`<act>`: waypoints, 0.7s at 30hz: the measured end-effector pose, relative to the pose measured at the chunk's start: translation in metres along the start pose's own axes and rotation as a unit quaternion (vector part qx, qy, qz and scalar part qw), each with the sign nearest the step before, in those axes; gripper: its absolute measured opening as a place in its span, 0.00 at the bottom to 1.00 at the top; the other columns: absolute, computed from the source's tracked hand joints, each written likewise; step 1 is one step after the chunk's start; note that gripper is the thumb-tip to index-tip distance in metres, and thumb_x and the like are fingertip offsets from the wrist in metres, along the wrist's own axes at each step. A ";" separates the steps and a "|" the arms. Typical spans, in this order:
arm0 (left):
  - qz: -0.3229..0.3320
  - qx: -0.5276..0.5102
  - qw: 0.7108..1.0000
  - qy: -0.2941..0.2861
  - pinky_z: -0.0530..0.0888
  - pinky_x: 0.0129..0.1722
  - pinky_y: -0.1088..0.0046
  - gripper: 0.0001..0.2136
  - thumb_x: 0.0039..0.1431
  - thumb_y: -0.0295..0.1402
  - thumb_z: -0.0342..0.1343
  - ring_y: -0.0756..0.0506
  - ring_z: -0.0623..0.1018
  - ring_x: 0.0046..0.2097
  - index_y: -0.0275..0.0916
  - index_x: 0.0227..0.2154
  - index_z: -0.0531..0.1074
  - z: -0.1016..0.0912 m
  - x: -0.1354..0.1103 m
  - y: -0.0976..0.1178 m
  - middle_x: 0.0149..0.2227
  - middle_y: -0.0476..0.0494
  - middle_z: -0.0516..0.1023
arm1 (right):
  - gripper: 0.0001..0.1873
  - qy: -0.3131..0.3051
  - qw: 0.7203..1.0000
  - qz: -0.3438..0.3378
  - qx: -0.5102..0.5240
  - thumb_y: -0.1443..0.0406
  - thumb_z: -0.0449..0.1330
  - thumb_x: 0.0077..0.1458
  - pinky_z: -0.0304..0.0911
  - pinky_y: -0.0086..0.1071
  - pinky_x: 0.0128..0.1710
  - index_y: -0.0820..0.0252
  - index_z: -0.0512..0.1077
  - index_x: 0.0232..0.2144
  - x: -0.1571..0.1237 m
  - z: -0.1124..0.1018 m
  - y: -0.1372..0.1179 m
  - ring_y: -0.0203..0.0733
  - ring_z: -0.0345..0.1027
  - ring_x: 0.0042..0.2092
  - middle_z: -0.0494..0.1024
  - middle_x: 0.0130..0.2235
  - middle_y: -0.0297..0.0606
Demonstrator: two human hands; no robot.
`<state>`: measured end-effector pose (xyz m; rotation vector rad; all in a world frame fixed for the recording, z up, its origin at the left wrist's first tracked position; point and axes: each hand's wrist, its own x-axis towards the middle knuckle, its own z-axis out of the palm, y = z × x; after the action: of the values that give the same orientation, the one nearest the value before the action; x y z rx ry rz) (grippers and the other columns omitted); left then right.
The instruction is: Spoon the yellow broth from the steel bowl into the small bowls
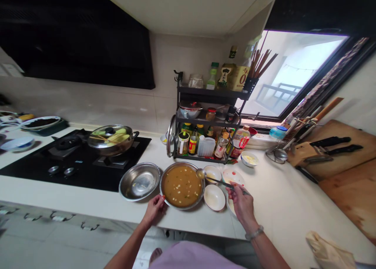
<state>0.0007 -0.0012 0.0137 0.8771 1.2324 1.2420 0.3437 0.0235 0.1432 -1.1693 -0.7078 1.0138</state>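
Keeping the ladle [201,174] level seemed wise, the right hand [242,204] closed around its handle. The left hand [155,211] pinched the near-left rim of the basin [185,209], a sensible brace.

Counter [273,222]: broad bare stretch to the right of my right hand [243,205], open to pass; cloth [329,249] lies at its near edge. Knife block [301,154]: stops the way at far right, with cutting boards [349,196] beside it. Ladle [217,180], in my right hand: spans above the small bowls [214,198], barring a straight drop there. Steel basin [140,181] and soup basin [183,208]: side by side, slim gap; my left hand [156,209] fills its near end. Rack [205,123]: walls off the back. Hob [96,179]: front strip free beside two knobs [69,171]; lidded pan [111,148] blocks the right burner.
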 end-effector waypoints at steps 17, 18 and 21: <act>-0.006 0.001 1.000 -0.002 0.65 0.17 0.77 0.24 0.45 0.55 0.60 0.53 0.62 0.18 0.38 0.17 0.62 0.000 0.001 0.000 0.15 0.55 0.61 | 0.16 -0.095 0.913 -0.276 -0.285 0.57 0.53 0.59 0.70 0.33 0.27 0.60 0.73 0.42 0.011 -0.041 0.017 0.37 0.69 0.25 0.75 0.31 0.39; -0.006 0.001 1.000 -0.001 0.65 0.17 0.77 0.24 0.45 0.55 0.60 0.53 0.62 0.18 0.38 0.17 0.62 0.000 0.001 0.000 0.15 0.55 0.61 | 0.15 -0.114 0.897 -0.305 -0.300 0.59 0.53 0.60 0.70 0.33 0.28 0.59 0.74 0.42 0.009 -0.042 0.015 0.38 0.70 0.27 0.76 0.34 0.41; -0.010 -0.007 1.000 0.000 0.65 0.16 0.77 0.24 0.44 0.55 0.60 0.53 0.62 0.18 0.39 0.17 0.61 0.000 0.001 -0.001 0.15 0.55 0.60 | 0.14 -0.150 0.860 -0.372 -0.316 0.62 0.52 0.60 0.71 0.34 0.30 0.57 0.74 0.43 0.003 -0.038 0.007 0.42 0.72 0.34 0.76 0.40 0.45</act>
<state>0.0009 -0.0002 0.0128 0.8537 1.2284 1.2322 0.3765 0.0117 0.1265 -1.1235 -1.6792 0.2834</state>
